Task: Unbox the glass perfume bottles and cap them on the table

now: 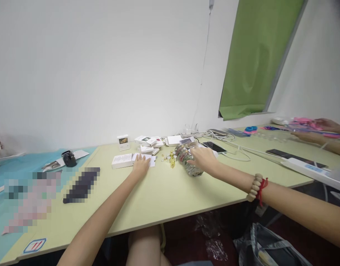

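Note:
My left hand (141, 165) lies flat, fingers apart, on a white card (152, 161) and the end of a long white box (122, 161). My right hand (204, 158) reaches over a rounded, shiny, green-and-brown patterned jar-like container (192, 170) that leans on its side, and its curled fingers and thumb rest against it. Between the hands, small gold pieces (172, 159) and silvery bits are scattered on the table, too small to name. Behind my left hand sits a pile of small white boxes (145, 140), some with printed pictures.
One white box (123, 142) stands upright by the wall. To the left are a black jar (69, 158) and a blurred dark patch (81, 185). A phone (215, 147), white cables and a power strip (311, 169) lie right, where another person's hands (311, 137) handle pink things.

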A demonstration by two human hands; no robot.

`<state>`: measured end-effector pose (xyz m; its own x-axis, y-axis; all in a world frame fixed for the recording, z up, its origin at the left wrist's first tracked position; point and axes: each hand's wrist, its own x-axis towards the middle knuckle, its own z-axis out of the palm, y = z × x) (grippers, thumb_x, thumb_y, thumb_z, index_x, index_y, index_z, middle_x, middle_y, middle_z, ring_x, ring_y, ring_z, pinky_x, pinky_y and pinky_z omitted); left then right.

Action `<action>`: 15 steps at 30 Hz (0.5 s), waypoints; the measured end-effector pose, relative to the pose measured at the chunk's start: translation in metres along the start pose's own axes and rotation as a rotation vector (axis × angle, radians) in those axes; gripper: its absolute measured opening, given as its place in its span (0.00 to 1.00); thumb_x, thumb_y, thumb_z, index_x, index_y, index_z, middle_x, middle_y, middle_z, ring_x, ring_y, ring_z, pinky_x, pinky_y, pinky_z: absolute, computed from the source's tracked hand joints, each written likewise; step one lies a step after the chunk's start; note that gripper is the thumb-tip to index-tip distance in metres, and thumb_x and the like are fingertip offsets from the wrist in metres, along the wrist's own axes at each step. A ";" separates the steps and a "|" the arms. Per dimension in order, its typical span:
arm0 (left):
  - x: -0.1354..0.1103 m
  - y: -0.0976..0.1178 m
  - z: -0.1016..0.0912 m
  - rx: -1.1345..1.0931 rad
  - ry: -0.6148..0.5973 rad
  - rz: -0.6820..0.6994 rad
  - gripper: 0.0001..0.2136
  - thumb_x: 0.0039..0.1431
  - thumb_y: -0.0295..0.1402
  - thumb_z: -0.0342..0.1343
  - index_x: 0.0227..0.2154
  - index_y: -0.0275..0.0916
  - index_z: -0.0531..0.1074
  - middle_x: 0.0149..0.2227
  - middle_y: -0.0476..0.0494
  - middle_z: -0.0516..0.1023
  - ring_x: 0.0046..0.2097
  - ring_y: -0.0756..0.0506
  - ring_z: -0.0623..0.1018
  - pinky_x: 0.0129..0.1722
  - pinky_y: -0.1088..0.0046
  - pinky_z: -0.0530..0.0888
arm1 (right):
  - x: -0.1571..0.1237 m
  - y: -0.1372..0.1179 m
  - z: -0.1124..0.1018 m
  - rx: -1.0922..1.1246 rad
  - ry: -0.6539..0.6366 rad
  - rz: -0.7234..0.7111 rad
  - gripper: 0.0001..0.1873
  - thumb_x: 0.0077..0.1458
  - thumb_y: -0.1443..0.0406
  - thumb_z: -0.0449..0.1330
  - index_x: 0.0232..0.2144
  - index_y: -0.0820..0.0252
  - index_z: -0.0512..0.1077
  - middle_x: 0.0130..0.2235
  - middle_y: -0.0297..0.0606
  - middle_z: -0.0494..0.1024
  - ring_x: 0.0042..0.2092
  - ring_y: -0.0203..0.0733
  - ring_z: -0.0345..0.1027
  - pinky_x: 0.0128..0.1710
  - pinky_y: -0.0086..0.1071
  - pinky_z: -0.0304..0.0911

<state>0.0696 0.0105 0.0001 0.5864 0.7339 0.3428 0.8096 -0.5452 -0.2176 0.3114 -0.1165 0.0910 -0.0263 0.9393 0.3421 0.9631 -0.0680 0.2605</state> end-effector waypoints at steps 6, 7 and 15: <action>-0.002 0.002 -0.007 -0.037 -0.050 0.144 0.11 0.57 0.35 0.45 0.42 0.43 0.67 0.39 0.43 0.72 0.42 0.44 0.72 0.45 0.65 0.63 | 0.012 -0.036 0.002 0.023 -0.004 -0.167 0.09 0.52 0.68 0.51 0.32 0.60 0.71 0.36 0.45 0.74 0.38 0.45 0.68 0.30 0.31 0.57; -0.004 0.003 -0.009 -0.041 -0.049 0.162 0.12 0.57 0.37 0.46 0.42 0.43 0.67 0.40 0.43 0.71 0.42 0.44 0.72 0.45 0.66 0.62 | 0.013 -0.042 0.007 0.031 -0.027 -0.196 0.09 0.51 0.69 0.52 0.32 0.60 0.71 0.36 0.44 0.74 0.38 0.45 0.68 0.30 0.31 0.57; -0.013 0.001 -0.004 -0.108 0.041 0.093 0.28 0.51 0.54 0.44 0.51 0.43 0.59 0.48 0.39 0.66 0.51 0.38 0.65 0.49 0.59 0.59 | 0.010 -0.036 0.022 -0.053 0.045 0.078 0.20 0.51 0.56 0.54 0.38 0.69 0.70 0.40 0.58 0.71 0.40 0.52 0.67 0.29 0.34 0.60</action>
<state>0.0632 -0.0010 -0.0011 0.6556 0.6623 0.3628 0.7428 -0.6522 -0.1516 0.2826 -0.0969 0.0651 0.0350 0.9146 0.4029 0.9472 -0.1590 0.2786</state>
